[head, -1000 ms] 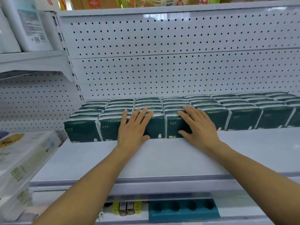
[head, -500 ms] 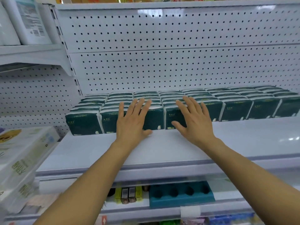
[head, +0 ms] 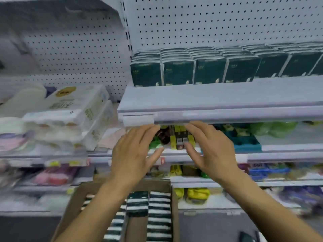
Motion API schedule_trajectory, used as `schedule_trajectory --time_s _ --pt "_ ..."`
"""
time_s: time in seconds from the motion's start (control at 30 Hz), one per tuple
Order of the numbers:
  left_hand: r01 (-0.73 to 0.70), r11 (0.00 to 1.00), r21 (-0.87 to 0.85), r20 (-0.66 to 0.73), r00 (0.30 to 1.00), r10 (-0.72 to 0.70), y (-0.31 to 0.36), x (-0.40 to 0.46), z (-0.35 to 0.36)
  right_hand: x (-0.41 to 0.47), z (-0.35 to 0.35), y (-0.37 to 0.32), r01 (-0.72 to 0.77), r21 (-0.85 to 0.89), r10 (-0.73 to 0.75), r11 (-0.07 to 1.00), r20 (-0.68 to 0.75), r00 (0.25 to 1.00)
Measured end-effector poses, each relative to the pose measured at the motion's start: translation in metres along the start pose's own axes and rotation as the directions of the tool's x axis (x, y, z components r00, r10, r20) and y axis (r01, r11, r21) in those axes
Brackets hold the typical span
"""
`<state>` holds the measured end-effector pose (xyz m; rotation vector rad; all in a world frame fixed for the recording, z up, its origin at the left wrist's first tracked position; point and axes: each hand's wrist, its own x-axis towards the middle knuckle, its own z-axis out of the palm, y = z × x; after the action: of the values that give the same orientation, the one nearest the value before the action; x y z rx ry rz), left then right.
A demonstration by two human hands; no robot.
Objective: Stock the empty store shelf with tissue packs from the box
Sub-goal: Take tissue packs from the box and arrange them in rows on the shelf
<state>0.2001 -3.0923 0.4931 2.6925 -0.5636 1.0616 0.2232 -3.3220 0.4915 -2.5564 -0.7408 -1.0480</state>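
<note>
Dark green tissue packs (head: 209, 70) stand in rows on the white shelf (head: 218, 100), against its pegboard back. My left hand (head: 134, 154) and my right hand (head: 211, 151) hang in the air below the shelf's front edge, fingers spread and relaxed, holding nothing. Beneath my forearms sits an open cardboard box (head: 173, 203) with several more green and white tissue packs (head: 159, 215) stacked on edge inside. The frame is blurred by motion.
White wrapped paper-goods bundles (head: 73, 112) fill the shelf on the left. Lower shelves carry small yellow, green and blue goods and a teal tray (head: 244, 142). A white price-label holder (head: 138, 119) sits on the shelf's front edge.
Both hands have left the front row of tissue packs and dropped below the shelf edge. The view has swung down and left, bringing the box into sight.
</note>
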Motion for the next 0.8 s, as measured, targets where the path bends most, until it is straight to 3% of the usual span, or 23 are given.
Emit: schedule_trajectory --time_s 0.2,0.33,0.43,0.57,0.8 --pt "0.106 0.988 0.114 0.269 0.954 -0.134 -0.051 -0.123 -0.004 -0.057 0.064 -0.086 -0.038 0.096 0.01 0.995 0.283 0.959" --pt "0.204 0.957 0.205 0.45 0.849 -0.277 -0.079 -0.194 0.019 -0.092 0.115 -0.117 -0.077 0.114 0.015 0.991 0.464 0.886" --pt "0.292 0.94 0.179 0.564 0.752 -0.341 -0.094 -0.241 0.05 -0.119 0.157 -0.123 -0.101 0.127 0.009 0.987 0.58 0.815" --pt "0.403 0.899 0.173 0.643 0.645 -0.413 -0.109 -0.287 0.092 -0.148 0.211 -0.118 -0.147 0.088 0.043 0.985 0.705 0.708" --pt "0.461 0.87 0.176 0.693 0.57 -0.442 -0.124 -0.336 0.17 -0.17 0.295 -0.106 -0.105 0.069 -0.001 0.992 0.839 0.544"
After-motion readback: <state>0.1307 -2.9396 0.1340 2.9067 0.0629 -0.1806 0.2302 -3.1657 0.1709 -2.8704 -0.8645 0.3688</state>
